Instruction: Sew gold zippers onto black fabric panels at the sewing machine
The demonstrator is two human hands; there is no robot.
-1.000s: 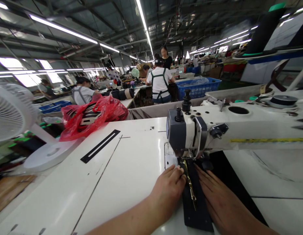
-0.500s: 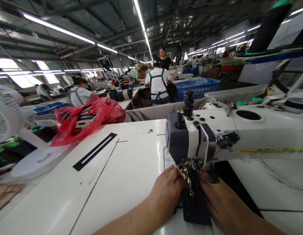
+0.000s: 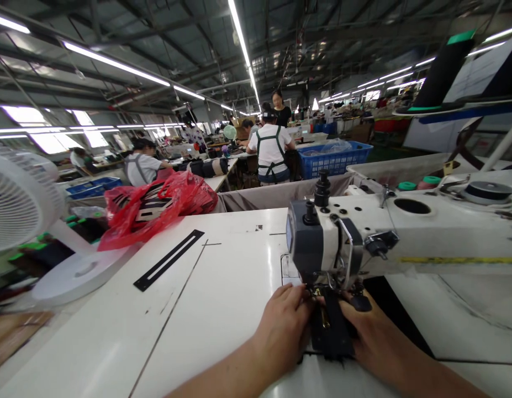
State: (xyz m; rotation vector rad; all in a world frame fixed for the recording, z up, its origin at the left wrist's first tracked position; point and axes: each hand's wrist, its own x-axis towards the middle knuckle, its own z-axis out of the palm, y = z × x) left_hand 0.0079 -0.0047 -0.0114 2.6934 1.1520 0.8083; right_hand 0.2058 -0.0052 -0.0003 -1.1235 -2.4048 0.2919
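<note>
A black piece with a gold zipper (image 3: 332, 338) lies under the head of a white and grey sewing machine (image 3: 309, 237). Its near end hangs towards me, with a few loose threads at the edge. The gold zipper pull (image 3: 325, 318) shows on top. My left hand (image 3: 283, 320) grips the left edge of the piece, fingertips close to the presser foot. On the other side, my right hand (image 3: 369, 329) is closed on the right edge, its fingers partly hidden by the machine head and the piece. The needle cannot be made out.
A black slotted frame (image 3: 169, 260) lies on the white tabletop (image 3: 222, 298) at left. Behind it are a red plastic bag (image 3: 177, 190) of cut pieces and a white fan (image 3: 19, 193). Thread cones (image 3: 442, 74) stand at upper right; people work beyond a blue basket (image 3: 332, 159).
The zipper piece has moved away from me under the machine head, and less of its near end shows. Both hands stay beside it. The whole view has shifted slightly.
</note>
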